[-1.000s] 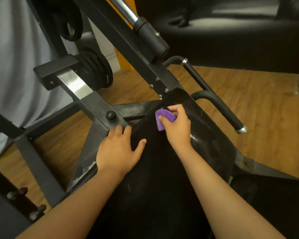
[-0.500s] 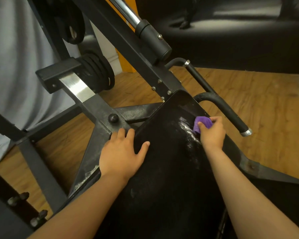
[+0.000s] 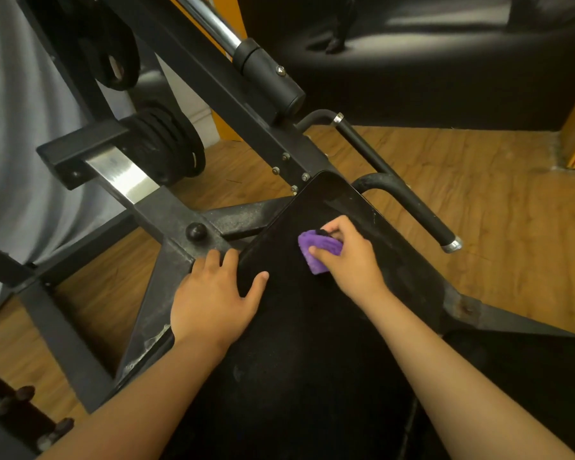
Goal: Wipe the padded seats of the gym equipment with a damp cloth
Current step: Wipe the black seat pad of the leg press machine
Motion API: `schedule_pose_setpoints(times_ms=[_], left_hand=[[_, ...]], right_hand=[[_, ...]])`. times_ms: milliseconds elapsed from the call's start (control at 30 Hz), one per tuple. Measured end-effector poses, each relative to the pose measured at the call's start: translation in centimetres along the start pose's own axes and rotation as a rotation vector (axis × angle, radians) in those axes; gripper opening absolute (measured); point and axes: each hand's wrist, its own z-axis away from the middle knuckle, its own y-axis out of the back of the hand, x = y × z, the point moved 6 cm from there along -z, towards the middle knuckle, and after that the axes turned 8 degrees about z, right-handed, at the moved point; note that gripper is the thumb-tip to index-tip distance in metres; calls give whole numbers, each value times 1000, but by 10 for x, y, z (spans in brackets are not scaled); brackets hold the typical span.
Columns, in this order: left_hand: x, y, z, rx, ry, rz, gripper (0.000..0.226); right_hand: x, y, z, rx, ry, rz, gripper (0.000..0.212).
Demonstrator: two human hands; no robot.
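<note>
Cloth: Your right hand (image 3: 349,260) curled round the folded purple cloth (image 3: 307,252) and pressed it onto the upper middle of the black seat pad (image 3: 296,343).
Brace: Your left hand (image 3: 213,293) lay flat and spread across the pad's left edge, gripping nothing.
Stroke: You would have done best with firm, overlapping passes carried right out to both edges.
Watch: The far corner beside the handle (image 3: 409,204) probably needed its own pass.

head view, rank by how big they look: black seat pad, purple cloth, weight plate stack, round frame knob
1. black seat pad
2. weight plate stack
3. purple cloth, partly hidden under the right hand
4. round frame knob
</note>
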Motion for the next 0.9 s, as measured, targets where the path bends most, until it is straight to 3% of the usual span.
schedule_pose_setpoints(times_ms=[200, 300, 533, 733, 900], left_hand=[[1, 0, -1, 11, 1, -7, 59], [0, -1, -1, 14, -5, -13, 58], [2, 0, -2, 20, -12, -12, 56], [1, -1, -3, 10, -1, -23, 59], [2, 0, -2, 19, -7, -17, 60]], right_hand=[[66, 47, -6, 321, -327, 136, 19], [85, 56, -1, 365, -462, 95, 21], [37, 24, 3, 107, -221, 32, 19], [-5, -9, 29, -248, -17, 33, 23], [39, 32, 9, -38, -153, 193, 21]])
